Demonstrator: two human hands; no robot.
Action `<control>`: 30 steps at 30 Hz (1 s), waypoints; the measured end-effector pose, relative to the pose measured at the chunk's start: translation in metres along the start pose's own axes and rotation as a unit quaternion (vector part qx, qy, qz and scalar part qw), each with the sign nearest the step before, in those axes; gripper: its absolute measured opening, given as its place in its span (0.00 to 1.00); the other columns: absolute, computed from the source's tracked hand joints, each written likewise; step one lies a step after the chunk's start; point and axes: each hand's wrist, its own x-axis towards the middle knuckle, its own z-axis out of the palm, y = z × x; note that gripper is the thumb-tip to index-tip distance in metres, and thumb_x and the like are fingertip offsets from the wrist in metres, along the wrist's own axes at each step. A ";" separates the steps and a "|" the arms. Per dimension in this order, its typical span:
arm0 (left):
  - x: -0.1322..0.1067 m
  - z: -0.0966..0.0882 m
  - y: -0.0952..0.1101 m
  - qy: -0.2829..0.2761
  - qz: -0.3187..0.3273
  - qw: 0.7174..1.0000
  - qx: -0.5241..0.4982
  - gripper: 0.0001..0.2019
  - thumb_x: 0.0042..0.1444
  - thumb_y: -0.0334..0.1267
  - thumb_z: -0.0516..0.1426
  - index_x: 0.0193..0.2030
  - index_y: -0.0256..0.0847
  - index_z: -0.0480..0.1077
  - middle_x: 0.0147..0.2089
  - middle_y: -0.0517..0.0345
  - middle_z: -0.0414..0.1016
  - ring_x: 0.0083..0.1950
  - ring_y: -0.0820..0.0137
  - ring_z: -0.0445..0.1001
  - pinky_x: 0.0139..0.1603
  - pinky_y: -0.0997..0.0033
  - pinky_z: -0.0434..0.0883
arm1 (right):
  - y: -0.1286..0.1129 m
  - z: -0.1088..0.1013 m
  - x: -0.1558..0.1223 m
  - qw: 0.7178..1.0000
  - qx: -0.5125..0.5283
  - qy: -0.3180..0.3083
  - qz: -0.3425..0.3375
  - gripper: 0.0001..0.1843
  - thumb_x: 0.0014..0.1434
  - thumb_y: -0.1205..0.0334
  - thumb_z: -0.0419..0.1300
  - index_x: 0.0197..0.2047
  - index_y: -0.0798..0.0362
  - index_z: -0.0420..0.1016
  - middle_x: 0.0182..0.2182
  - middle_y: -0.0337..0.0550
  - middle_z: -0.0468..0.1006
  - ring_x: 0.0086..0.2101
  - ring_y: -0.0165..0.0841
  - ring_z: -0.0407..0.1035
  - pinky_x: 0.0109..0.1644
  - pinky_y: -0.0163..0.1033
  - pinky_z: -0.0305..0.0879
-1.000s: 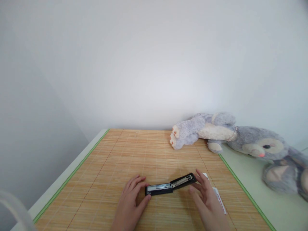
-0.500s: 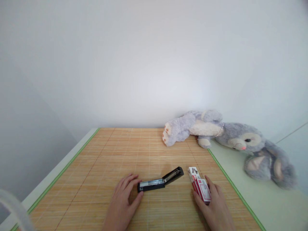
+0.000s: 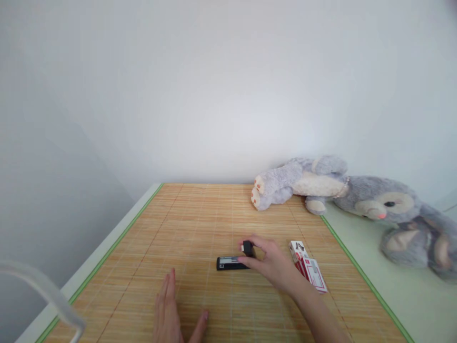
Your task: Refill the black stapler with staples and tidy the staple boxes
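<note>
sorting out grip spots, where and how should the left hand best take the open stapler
Probably at the left end of the stapler, pinched across its long sides, the left hand coming from the left: that end is narrow, low and exposed, while the right hand is at the raised part.

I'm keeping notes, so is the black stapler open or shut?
Open: the black stapler has one half raised at the right hand, and the metal strip along its lower half shows uncovered.
</note>
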 end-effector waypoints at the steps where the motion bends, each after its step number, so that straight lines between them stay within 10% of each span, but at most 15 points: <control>1: 0.001 -0.001 0.002 0.011 -0.004 1.000 0.003 0.51 0.61 0.44 0.60 0.80 0.47 0.29 0.80 0.42 0.45 0.78 0.40 0.50 0.72 0.23 0.58 | 0.001 0.001 0.011 1.000 0.009 -0.025 -0.010 0.20 0.62 0.45 0.67 0.52 0.48 0.80 0.45 0.41 0.83 0.46 0.39 0.76 0.55 0.43 0.70; 8: 0.014 0.006 -0.004 -0.071 0.078 0.994 0.010 0.47 0.61 0.48 0.62 0.80 0.57 0.38 0.76 0.50 0.60 0.75 0.45 0.61 0.71 0.27 0.63 | 0.010 0.003 0.008 0.998 0.033 -0.038 -0.025 0.20 0.60 0.42 0.69 0.44 0.49 0.83 0.38 0.38 0.84 0.40 0.37 0.76 0.47 0.38 0.69; 15: 0.076 0.014 0.021 -0.132 0.113 0.985 -0.010 0.17 0.67 0.45 0.58 0.61 0.55 0.73 0.71 0.56 0.68 0.74 0.55 0.63 0.74 0.36 0.61 | 0.006 0.002 0.002 0.999 0.017 -0.047 -0.005 0.19 0.60 0.42 0.69 0.43 0.48 0.84 0.36 0.37 0.84 0.39 0.36 0.76 0.44 0.37 0.67; 30: 0.083 0.014 0.028 -0.171 0.117 0.978 -0.021 0.15 0.68 0.46 0.58 0.60 0.58 0.73 0.71 0.60 0.68 0.75 0.57 0.62 0.75 0.37 0.57 | 0.004 0.036 0.008 0.992 -0.075 -0.096 -0.014 0.09 0.59 0.53 0.71 0.42 0.44 0.83 0.33 0.33 0.83 0.33 0.33 0.74 0.36 0.34 0.59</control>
